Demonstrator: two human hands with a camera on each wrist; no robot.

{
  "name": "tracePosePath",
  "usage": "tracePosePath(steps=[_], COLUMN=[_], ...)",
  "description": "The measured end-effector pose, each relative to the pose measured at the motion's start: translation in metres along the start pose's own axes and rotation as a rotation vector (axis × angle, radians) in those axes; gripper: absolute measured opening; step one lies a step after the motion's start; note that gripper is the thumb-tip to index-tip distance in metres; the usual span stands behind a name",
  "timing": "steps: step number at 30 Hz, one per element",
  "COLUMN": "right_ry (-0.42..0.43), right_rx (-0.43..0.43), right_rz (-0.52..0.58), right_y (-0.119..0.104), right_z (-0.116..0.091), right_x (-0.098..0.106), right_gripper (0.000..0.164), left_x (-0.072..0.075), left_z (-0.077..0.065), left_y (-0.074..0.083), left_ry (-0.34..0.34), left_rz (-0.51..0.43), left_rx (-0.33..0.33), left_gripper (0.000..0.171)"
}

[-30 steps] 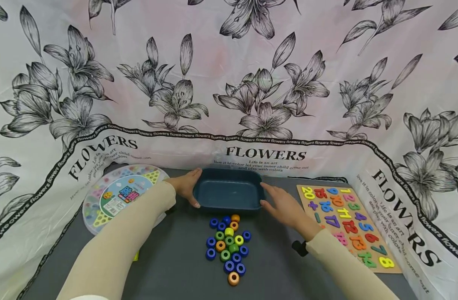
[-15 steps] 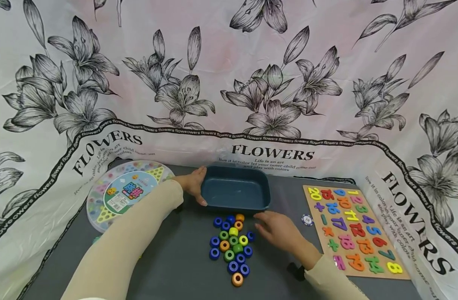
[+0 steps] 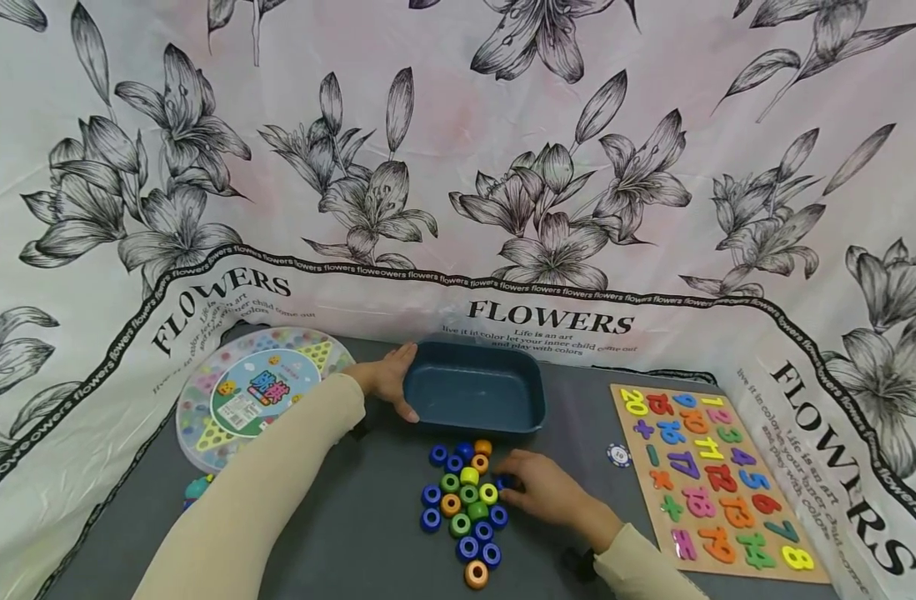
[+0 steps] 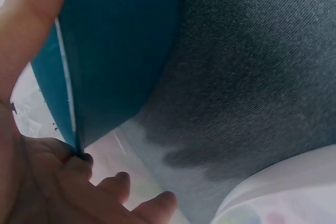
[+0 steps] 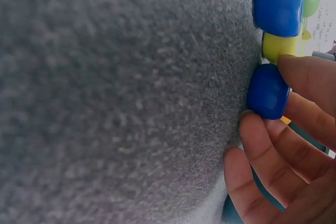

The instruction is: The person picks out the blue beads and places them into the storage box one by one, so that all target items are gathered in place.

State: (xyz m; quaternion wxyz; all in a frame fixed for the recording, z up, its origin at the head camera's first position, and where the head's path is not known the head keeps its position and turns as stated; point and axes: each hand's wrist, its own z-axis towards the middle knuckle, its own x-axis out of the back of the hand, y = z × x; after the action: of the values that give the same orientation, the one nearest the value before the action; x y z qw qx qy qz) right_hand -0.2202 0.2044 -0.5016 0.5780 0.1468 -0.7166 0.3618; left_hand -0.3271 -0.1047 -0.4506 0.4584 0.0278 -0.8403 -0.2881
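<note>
Head view: left hand point(image 3: 386, 382) on tray point(image 3: 476, 396), right hand point(image 3: 553, 492) on bead point(image 5: 269, 92)

We see left fingers, spread wide, gripping the tray's left end, far on the worktop point(image 3: 367, 517); right fingers, slightly parted, pinch the bead right of the bead cluster point(image 3: 478, 511).

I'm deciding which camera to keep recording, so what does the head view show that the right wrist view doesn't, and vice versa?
Only the head view: the left hand gripping the tray by one end, the number board, the chip.
Only the right wrist view: the side of a blue bead turned to the right hand, which hides it from the head.
Both: right hand, tray (partly, from the wrist), other beads, table.
</note>
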Motion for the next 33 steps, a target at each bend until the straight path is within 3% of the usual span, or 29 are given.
tracePosePath(steps=[5, 9, 13, 16, 19, 26, 33], right_ry=[0.007, 0.015, 0.145, 0.274, 0.335, 0.323, 0.301], right_rx=[0.003, 0.011, 0.009, 0.008, -0.034, -0.182, -0.149], right_rz=[-0.017, 0.009, 0.068, 0.100, 0.137, 0.199, 0.222], right_y=[-0.001, -0.004, -0.007, -0.006, 0.000, 0.016, 0.016], right_z=[0.000, 0.001, 0.005, 0.012, 0.025, 0.048, 0.050], right_x=[-0.001, 0.010, 0.033, 0.050, 0.064, 0.082, 0.089], right_gripper=[0.026, 0.026, 0.025, 0.026, 0.027, 0.030, 0.034], left_x=[-0.007, -0.005, -0.003, -0.005, -0.010, -0.032, -0.046], left_z=[0.002, 0.001, -0.001, -0.001, 0.001, 0.009, 0.014], left_y=[-0.007, -0.008, -0.008, -0.010, -0.014, -0.012, -0.008], left_ry=[0.040, 0.059, 0.058, 0.036, 0.030, 0.164, 0.288], left_rz=[-0.043, -0.040, -0.049, -0.110, -0.180, -0.190, -0.239], left_rx=[-0.045, -0.052, -0.046, -0.010, 0.020, 0.011, 0.010], left_gripper=[0.130, 0.131, 0.129, 0.129, 0.126, 0.121, 0.126])
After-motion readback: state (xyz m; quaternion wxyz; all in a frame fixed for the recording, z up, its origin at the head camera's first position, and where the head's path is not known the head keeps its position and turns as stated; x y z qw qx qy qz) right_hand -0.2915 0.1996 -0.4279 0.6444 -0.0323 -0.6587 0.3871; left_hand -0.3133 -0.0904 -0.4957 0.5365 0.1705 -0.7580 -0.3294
